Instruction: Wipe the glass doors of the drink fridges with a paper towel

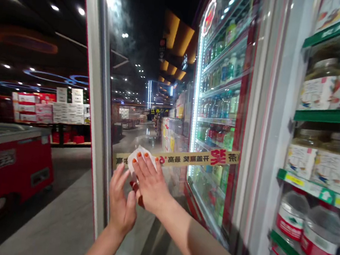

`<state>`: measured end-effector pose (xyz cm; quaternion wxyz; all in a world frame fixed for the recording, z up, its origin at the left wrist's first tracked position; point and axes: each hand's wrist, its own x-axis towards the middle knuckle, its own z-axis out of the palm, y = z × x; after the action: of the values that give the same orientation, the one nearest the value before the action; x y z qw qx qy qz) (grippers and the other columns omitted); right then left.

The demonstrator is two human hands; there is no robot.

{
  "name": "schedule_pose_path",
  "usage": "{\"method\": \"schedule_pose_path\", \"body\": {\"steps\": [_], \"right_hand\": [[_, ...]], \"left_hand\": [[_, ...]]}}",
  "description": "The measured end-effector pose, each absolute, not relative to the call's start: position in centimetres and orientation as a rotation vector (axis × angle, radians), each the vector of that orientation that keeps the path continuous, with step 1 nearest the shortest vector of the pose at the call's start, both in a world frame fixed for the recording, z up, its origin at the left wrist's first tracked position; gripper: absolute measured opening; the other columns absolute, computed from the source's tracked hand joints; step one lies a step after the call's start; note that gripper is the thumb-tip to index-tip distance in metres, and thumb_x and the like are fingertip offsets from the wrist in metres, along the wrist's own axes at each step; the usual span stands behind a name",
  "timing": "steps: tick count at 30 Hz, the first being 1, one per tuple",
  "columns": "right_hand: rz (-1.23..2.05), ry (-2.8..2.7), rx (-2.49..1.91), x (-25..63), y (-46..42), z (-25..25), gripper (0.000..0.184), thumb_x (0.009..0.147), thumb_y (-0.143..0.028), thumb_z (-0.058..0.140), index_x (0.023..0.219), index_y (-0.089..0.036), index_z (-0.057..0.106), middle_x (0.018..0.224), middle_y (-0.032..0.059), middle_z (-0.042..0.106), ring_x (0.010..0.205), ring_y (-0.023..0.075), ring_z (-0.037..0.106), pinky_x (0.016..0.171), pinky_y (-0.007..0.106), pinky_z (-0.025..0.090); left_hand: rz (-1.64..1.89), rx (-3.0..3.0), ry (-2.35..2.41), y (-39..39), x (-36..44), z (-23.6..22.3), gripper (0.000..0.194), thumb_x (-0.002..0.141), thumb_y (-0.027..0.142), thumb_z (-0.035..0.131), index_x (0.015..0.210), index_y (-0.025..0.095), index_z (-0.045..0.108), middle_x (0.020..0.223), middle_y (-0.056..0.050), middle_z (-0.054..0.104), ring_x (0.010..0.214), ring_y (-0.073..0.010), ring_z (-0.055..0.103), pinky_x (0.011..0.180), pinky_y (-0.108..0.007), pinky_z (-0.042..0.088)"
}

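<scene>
My right hand [150, 184] lies against the inner side of a glass door [159, 224], holding a crumpled white tissue [138, 153] to the pane under its fingers. The tissue covers part of a gold strip [191, 158] whose lettering reads mirrored. Just to the left, my left hand [122, 200] is raised with its fingers apart and nothing in it. Its fingertips are close to the tissue's lower edge; whether they touch the glass I cannot tell.
The door's pale metal frame [95, 94] stands left of my hands. Shelves with large jars [318, 87] and water bottles [324, 231] are close on the right. Beyond the glass is a lit drinks cooler [219, 100]. A red chest freezer [8, 166] stands at left.
</scene>
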<state>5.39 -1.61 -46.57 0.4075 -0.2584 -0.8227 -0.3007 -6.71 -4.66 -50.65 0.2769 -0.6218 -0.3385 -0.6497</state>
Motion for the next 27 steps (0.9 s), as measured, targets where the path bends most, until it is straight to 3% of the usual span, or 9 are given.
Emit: {"method": "schedule_pose_path", "body": {"steps": [3,6,9,13,15,19,21,24,27], "right_hand": [[-0.805,-2.087,-0.515,11.6,-0.6,-45.6,0.097,0.1,-0.026,0.054,0.177,-0.013,-0.005,0.186,0.0132,0.014,0.174,0.0252,0.012,0.141,0.054,0.024],[-1.006,-1.885,-0.589,20.5,1.6,-43.5,0.092,0.101,-0.019,0.053,0.179,-0.025,0.003,0.185,0.0067,0.02,0.173,0.0256,0.018,0.142,0.058,0.02],[-1.159,-1.756,-0.698,28.7,3.6,-41.7,0.087,0.103,-0.023,0.058,0.178,-0.034,0.014,0.184,0.0006,0.024,0.173,0.0275,0.018,0.143,0.059,0.011],[-1.256,-1.723,-0.765,33.7,4.8,-41.1,0.083,0.105,-0.035,0.059,0.177,-0.033,0.018,0.183,0.0027,0.025,0.172,0.031,0.021,0.142,0.061,0.015],[-1.25,-1.713,-0.76,33.9,4.9,-41.1,0.083,0.105,-0.038,0.059,0.177,-0.032,0.019,0.183,0.0032,0.026,0.172,0.0312,0.022,0.142,0.061,0.015],[-1.275,-1.766,-0.728,33.9,4.8,-41.2,0.08,0.107,-0.042,0.056,0.177,-0.029,0.019,0.183,0.0028,0.025,0.173,0.0285,0.016,0.143,0.058,0.01],[-1.303,-1.827,-0.673,34.4,4.8,-41.4,0.078,0.108,-0.04,0.054,0.177,-0.029,0.02,0.183,0.0015,0.026,0.173,0.0262,0.015,0.143,0.055,0.01],[-1.275,-1.811,-0.636,35.3,4.7,-42.3,0.074,0.108,-0.039,0.055,0.176,-0.03,0.025,0.181,-0.0003,0.03,0.173,0.0231,0.018,0.144,0.051,0.01],[-1.202,-1.774,-0.67,35.6,4.6,-43.1,0.07,0.109,-0.041,0.055,0.174,-0.03,0.031,0.181,0.0004,0.031,0.172,0.023,0.021,0.144,0.049,0.008]], "left_hand": [[-1.421,-1.742,-0.925,-2.9,-4.8,-48.3,0.07,0.113,0.045,0.035,0.178,0.027,0.015,0.185,-0.011,0.021,0.174,-0.0256,0.015,0.141,-0.054,0.023],[-1.039,-1.674,-0.878,-1.1,-5.0,-46.3,0.079,0.111,0.045,0.047,0.178,0.021,0.013,0.184,-0.009,0.023,0.174,-0.0225,0.004,0.144,-0.048,0.002],[-1.026,-1.57,-0.934,0.0,-6.3,-43.6,0.084,0.109,0.044,0.051,0.178,0.018,0.009,0.185,-0.009,0.012,0.174,-0.0236,0.002,0.145,-0.048,0.002],[-1.139,-1.496,-1.074,0.0,-4.8,-43.3,0.093,0.108,0.05,0.049,0.176,0.011,0.0,0.184,-0.016,0.0,0.174,-0.0309,-0.003,0.143,-0.061,0.001],[-0.887,-1.697,-0.77,-0.6,-3.6,-45.4,0.092,0.105,0.058,0.051,0.177,0.018,0.011,0.185,-0.007,0.008,0.174,-0.026,-0.002,0.145,-0.052,-0.002],[-0.455,-1.906,-0.264,-1.4,-5.7,-46.1,0.065,0.103,0.071,0.042,0.165,0.052,0.044,0.177,0.027,0.024,0.171,-0.0033,0.004,0.141,-0.021,0.015],[-0.565,-1.853,-0.431,-0.8,-8.1,-42.6,0.068,0.107,0.057,0.042,0.172,0.039,0.034,0.182,0.018,0.017,0.173,-0.0083,0.002,0.144,-0.029,0.007],[-0.936,-1.649,-0.812,0.8,-9.2,-37.7,0.087,0.108,0.036,0.041,0.175,0.012,-0.009,0.183,-0.009,-0.012,0.172,-0.0254,-0.014,0.143,-0.058,-0.008],[-0.979,-1.661,-0.951,1.1,-7.4,-39.0,0.09,0.108,0.041,0.038,0.174,0.019,-0.02,0.183,-0.007,-0.019,0.171,-0.0287,-0.016,0.144,-0.064,0.002]]}}
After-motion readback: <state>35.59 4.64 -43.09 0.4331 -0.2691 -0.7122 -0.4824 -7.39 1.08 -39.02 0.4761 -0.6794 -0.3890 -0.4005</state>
